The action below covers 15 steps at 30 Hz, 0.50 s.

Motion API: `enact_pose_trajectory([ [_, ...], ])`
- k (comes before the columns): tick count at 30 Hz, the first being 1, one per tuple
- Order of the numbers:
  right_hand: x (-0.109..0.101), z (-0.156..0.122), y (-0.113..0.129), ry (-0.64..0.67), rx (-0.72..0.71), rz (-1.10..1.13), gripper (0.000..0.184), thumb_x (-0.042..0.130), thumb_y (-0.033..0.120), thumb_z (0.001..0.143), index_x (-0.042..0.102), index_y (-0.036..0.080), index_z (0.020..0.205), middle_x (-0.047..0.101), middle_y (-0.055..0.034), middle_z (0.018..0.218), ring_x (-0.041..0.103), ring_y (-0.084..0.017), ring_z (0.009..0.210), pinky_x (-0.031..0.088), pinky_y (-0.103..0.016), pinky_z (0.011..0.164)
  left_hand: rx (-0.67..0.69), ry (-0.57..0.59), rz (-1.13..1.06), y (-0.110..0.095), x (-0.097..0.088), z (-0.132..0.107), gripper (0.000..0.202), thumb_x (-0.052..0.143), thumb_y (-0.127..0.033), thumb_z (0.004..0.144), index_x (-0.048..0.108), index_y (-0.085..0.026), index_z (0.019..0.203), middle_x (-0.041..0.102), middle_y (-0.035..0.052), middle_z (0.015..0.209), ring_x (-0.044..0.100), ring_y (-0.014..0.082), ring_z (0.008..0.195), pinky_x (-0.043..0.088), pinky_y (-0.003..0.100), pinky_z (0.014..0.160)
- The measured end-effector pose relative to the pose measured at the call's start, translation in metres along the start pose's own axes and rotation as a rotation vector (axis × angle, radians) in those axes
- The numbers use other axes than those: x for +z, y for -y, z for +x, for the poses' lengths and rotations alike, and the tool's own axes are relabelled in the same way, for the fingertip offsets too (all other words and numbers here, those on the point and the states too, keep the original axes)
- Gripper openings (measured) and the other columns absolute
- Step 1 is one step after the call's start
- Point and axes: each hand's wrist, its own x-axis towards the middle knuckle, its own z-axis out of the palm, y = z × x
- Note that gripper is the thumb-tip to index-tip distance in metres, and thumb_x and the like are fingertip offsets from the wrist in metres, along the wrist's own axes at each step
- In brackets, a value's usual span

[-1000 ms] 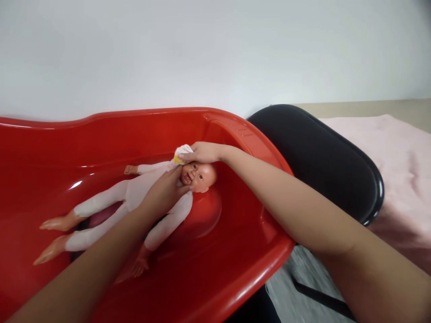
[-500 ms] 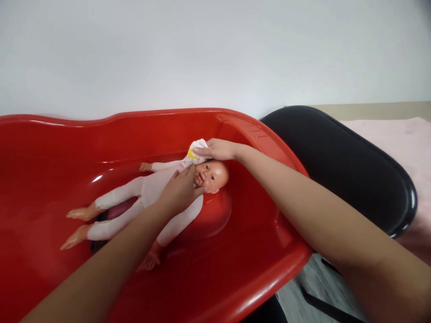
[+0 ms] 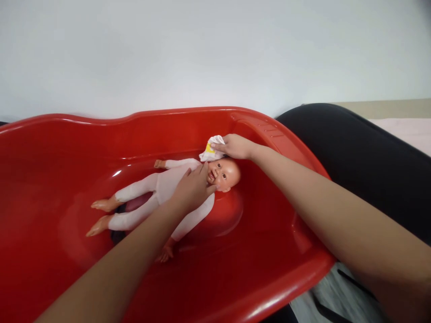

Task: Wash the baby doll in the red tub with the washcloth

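Observation:
A baby doll (image 3: 155, 190) in a pale pink suit lies on its back inside a red plastic tub (image 3: 269, 134), head to the right. My left hand (image 3: 193, 190) rests on its chest with fingers cupping the chin. My right hand (image 3: 234, 146) is closed on a small white cloth with a yellow patch (image 3: 209, 152), pressed against the side of the doll's head.
A black rounded tub or seat (image 3: 363, 157) stands right of the red tub. A pink towel (image 3: 409, 128) lies beyond it at the far right. A white wall runs behind.
The whole scene has slid to the right in view. Both hands stay on the doll, the cloth still at the side of its head.

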Motion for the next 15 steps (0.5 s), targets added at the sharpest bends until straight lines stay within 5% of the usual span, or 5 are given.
enact_pose_trajectory([
  [3, -0.0023, 0.0027, -0.0011, -0.135, 0.13, -0.239, 0.051, 0.044, 0.057, 0.1, 0.068, 0.015, 0.085, 0.072, -0.0122, 0.087, 0.061, -0.019, 0.071, 0.04, -0.031, 0.065, 0.035, -0.021, 0.013, 0.0008, 0.0014, 0.0002, 0.049, 0.057, -0.032, 0.095, 0.039, -0.019, 0.138, 0.051, 0.0149, 0.15, 0.049, 0.0329, 0.136, 0.038, 0.05, 0.114],
  [10, -0.0091, 0.0047, 0.0012, 0.103, 0.356, -0.475, 0.029, 0.062, 0.031, 0.087, 0.073, 0.013, 0.068, 0.067, -0.0152, 0.061, 0.066, -0.027, 0.063, 0.047, -0.037, 0.063, 0.036, -0.041, 0.018, -0.002, -0.0035, -0.0001, 0.035, 0.06, -0.029, 0.093, 0.047, -0.022, 0.125, 0.058, 0.01, 0.139, 0.057, 0.0302, 0.125, 0.045, 0.045, 0.103],
  [15, -0.0098, -0.0018, -0.0022, 0.181, 0.399, -0.347, 0.031, 0.067, 0.034, 0.086, 0.072, 0.01, 0.067, 0.064, -0.014, 0.056, 0.067, -0.027, 0.061, 0.05, -0.037, 0.063, 0.04, -0.011, 0.049, 0.0015, -0.0036, -0.0007, 0.037, 0.063, -0.032, 0.094, 0.048, -0.023, 0.126, 0.061, 0.0094, 0.135, 0.058, 0.0306, 0.123, 0.044, 0.045, 0.103],
])
